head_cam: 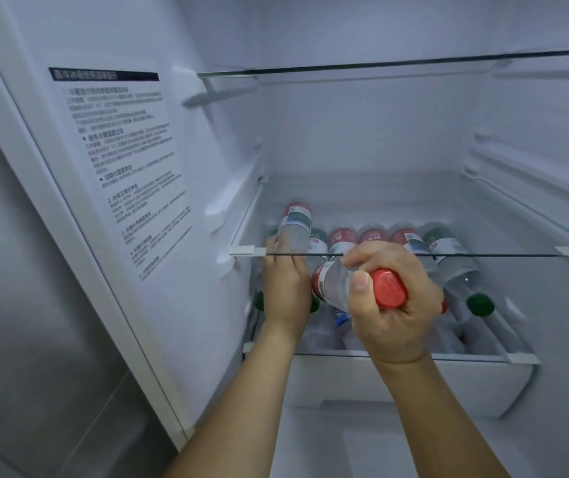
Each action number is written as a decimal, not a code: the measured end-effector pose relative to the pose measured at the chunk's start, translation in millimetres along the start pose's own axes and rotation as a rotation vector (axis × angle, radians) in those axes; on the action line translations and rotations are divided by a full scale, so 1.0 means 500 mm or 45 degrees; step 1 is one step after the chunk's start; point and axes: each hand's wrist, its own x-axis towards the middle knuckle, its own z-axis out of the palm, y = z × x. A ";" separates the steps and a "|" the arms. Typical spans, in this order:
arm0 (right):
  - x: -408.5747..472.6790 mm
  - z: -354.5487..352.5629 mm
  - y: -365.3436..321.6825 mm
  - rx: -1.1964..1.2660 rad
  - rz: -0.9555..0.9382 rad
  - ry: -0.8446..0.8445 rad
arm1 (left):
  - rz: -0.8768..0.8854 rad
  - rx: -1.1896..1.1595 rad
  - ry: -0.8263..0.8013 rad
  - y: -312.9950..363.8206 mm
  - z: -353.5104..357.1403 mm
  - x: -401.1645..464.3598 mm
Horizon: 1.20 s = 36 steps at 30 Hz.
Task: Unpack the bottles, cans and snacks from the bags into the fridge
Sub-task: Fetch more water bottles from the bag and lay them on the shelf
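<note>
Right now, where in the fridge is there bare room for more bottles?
The upper glass shelf and the middle glass shelf look bare. The lower shelf is crowded with lying water bottles.

Lower glass fridge shelf (pixel 414 355) carries a row of water bottles (pixel 345 240) lying on their sides, caps toward the front, red- and green-capped mixed.

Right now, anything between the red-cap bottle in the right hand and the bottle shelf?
Yes. The right hand holds the red-cap bottle just over the row of lying bottles, which already fills the shelf. The left hand, gripping another bottle, crowds the left side.
</note>
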 end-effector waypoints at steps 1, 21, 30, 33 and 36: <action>0.000 0.000 0.002 0.005 -0.002 -0.002 | 0.007 0.000 0.006 0.001 0.005 0.009; -0.018 0.016 -0.005 -0.129 -0.132 -0.077 | -0.962 -0.423 -0.645 0.109 -0.110 -0.043; -0.075 -0.002 -0.017 -0.256 -0.031 -0.122 | -1.027 -0.841 -0.591 0.117 -0.110 -0.057; -0.092 -0.015 -0.021 -0.246 0.068 -0.141 | -1.045 -0.894 -0.536 0.123 -0.102 -0.062; -0.119 -0.027 -0.016 -0.231 0.149 -0.232 | -1.052 -0.928 -0.466 0.124 -0.093 -0.062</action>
